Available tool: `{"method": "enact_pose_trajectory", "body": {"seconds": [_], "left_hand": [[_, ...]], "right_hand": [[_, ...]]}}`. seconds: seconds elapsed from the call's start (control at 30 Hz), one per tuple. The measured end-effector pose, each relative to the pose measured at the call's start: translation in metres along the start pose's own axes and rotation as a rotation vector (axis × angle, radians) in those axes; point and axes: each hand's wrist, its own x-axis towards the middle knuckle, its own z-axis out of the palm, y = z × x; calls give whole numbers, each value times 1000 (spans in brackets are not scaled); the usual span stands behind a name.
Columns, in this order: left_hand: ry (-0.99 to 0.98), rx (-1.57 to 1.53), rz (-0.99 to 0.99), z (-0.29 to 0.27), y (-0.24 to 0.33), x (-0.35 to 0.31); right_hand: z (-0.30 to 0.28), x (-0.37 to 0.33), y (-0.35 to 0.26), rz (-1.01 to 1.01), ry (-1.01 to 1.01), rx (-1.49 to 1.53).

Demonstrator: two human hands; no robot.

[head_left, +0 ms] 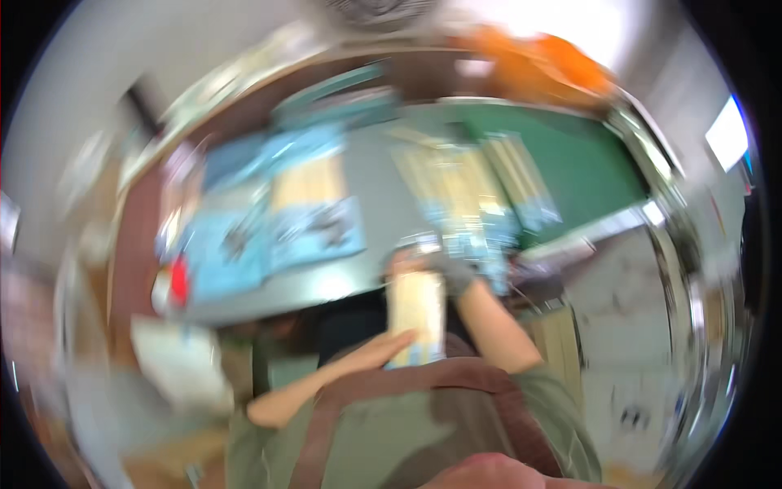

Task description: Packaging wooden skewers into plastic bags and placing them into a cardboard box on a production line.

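Steadying the packet [419, 308] from two sides, presumably for control — right hand [448, 273] clamped on its far end, left hand [394, 345] touching nearer, grip unclear.

no legible txt, labels, brands, nos. or signs in view, w/ heavy blur

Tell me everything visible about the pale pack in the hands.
The pale pack is oblong, cream with blue toward its near end, and glossy, as if wrapped in clear plastic. It points lengthwise away from the body, by the grey desk; the left grip touches its near left side, the right grip holds its far end. Blur hides finer detail.
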Motion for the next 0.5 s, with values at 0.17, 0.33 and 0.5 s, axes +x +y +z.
{"method": "enact_pose_trajectory", "body": {"seconds": [0.17, 0.33, 0.5], "left_hand": [[143, 669, 333, -27, 32, -55], [1477, 734, 612, -182, 84, -114], [1361, 1273, 640, -290, 83, -126]], "right_hand": [[24, 19, -9, 35, 24, 92], [19, 39, -7, 85, 109, 63], [24, 56, -10, 117, 54, 21]]}}
